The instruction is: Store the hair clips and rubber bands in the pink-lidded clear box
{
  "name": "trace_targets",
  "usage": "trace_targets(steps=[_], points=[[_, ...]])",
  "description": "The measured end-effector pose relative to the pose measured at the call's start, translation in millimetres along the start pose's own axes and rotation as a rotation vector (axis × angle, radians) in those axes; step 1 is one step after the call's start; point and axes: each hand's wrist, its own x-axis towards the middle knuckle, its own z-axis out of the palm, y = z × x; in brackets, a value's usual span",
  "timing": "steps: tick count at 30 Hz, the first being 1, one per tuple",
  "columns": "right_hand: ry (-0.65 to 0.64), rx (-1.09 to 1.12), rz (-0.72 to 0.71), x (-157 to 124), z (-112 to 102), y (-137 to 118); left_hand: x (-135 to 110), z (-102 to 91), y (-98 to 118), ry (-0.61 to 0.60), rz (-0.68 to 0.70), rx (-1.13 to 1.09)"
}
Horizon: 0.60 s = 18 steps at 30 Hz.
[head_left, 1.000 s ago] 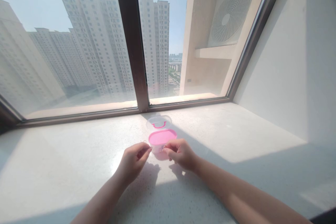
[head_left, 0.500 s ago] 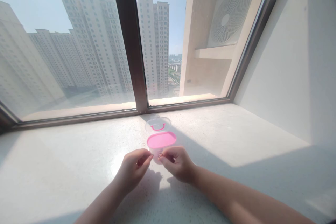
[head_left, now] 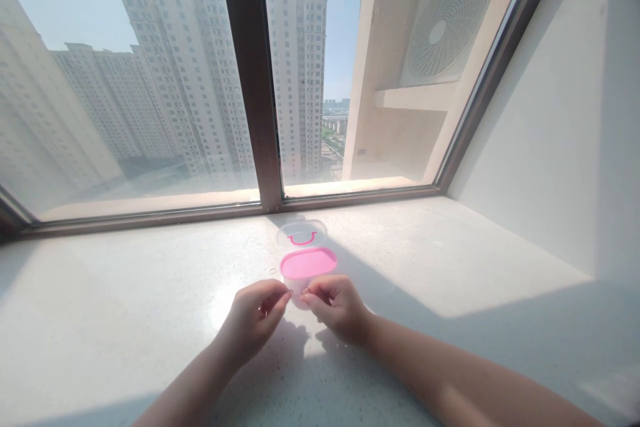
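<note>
A small clear box (head_left: pixel 306 262) with a pink inside stands open on the white stone windowsill (head_left: pixel 125 307), its clear lid (head_left: pixel 301 235) with a pink handle tipped back toward the window. My left hand (head_left: pixel 255 317) and my right hand (head_left: pixel 336 305) sit just in front of the box, fingertips pinched and almost meeting. Each pinch holds something too small to make out. Both forearms reach in from the bottom edge.
A dark window frame post (head_left: pixel 253 80) stands right behind the box, with glass on both sides. A white wall (head_left: pixel 565 120) closes the sill on the right. Sunlight and shadow bands cross the sill.
My hands have drawn slightly toward me and closer together, away from the box's front rim. The box has stayed in place.
</note>
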Motion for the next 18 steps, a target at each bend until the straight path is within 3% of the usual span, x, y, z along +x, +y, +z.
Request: trace_targets(steps=[18], points=[[-0.014, -0.012, 0.020, -1.4, 1.9, 3.1, 0.0, -1.1, -1.4, 0.018, -0.002, -0.004]])
